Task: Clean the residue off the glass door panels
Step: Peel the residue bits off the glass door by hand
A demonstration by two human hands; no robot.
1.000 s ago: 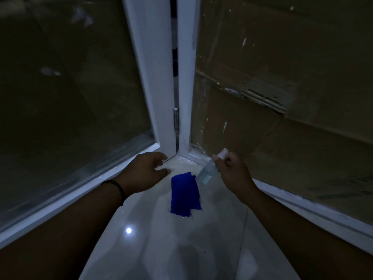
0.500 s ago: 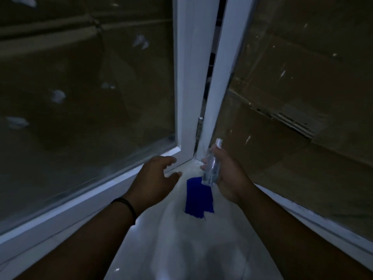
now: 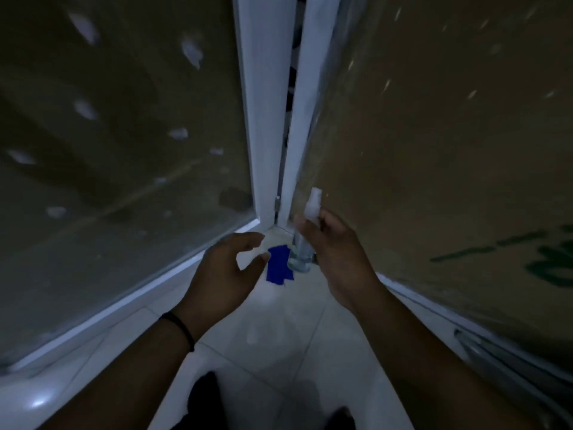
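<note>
Spray bottle in hand at the door corner

Right hand (image 3: pixel 338 259) curls its fingers around a clear spray bottle (image 3: pixel 302 246), nozzle up. Left hand (image 3: pixel 226 271) hangs empty, fingers apart, just beside a blue cloth (image 3: pixel 277 268) on the floor. Smeared glass panels (image 3: pixel 108 144) flank both hands.

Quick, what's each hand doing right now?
Left hand: open, fingers loosely curved, holding nothing.
Right hand: closed around a clear spray bottle.
</note>
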